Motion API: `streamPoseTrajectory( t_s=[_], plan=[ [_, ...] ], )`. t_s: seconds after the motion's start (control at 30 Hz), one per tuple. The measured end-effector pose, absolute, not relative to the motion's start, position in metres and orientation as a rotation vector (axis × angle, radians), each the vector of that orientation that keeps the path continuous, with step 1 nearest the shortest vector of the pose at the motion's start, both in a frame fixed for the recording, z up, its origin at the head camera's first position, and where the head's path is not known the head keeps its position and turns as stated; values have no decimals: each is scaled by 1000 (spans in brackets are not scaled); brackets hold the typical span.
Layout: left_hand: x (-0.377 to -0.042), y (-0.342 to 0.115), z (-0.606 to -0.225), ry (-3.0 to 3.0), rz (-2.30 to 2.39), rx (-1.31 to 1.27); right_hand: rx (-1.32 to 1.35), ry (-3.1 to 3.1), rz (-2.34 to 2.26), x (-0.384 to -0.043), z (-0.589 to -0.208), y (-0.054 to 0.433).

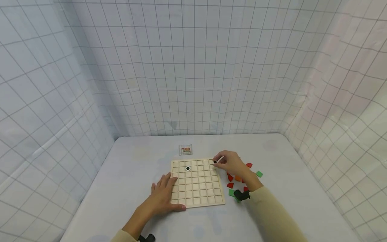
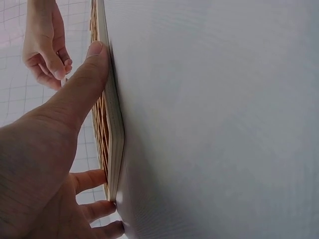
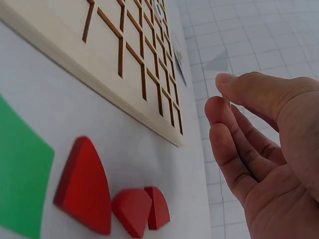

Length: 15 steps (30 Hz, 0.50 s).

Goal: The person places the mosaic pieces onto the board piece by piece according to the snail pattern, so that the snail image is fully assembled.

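Observation:
A pale wooden board (image 1: 195, 193) divided into a grid of square cells lies flat on the table. My left hand (image 1: 163, 195) rests at its near left corner, fingers spread along the left edge and thumb lying along the front edge. One white tile with a black dot (image 1: 187, 168) sits in a cell toward the back left. Above the board's far right corner, my right hand (image 1: 231, 163) pinches a small white tile with a black dot (image 1: 215, 162) between thumb and fingertips. In the right wrist view, the fingers mostly hide that tile.
Right of the board lie several red quarter-round pieces (image 1: 230, 185), an orange piece (image 1: 238, 178) and green squares (image 1: 259, 173), partly under my right arm. Behind the board is a small picture card (image 1: 185, 150). Gridded white curtains (image 1: 193, 84) enclose the table's back and sides.

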<state>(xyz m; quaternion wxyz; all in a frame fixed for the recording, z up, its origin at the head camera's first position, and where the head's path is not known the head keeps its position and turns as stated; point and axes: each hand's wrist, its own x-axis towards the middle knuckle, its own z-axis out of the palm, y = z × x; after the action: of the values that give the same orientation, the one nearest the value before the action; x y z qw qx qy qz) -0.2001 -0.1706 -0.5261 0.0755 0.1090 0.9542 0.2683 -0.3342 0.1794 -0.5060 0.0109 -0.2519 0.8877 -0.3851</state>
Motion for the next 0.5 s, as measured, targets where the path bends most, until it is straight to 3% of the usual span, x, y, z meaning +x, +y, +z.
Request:
streamPoseTrajectory(
  t_s=[0.5],
  plan=[
    [-198, -170, -522, 2861, 795, 323, -885, 2731, -1150, -346, -526, 119]
  ],
)
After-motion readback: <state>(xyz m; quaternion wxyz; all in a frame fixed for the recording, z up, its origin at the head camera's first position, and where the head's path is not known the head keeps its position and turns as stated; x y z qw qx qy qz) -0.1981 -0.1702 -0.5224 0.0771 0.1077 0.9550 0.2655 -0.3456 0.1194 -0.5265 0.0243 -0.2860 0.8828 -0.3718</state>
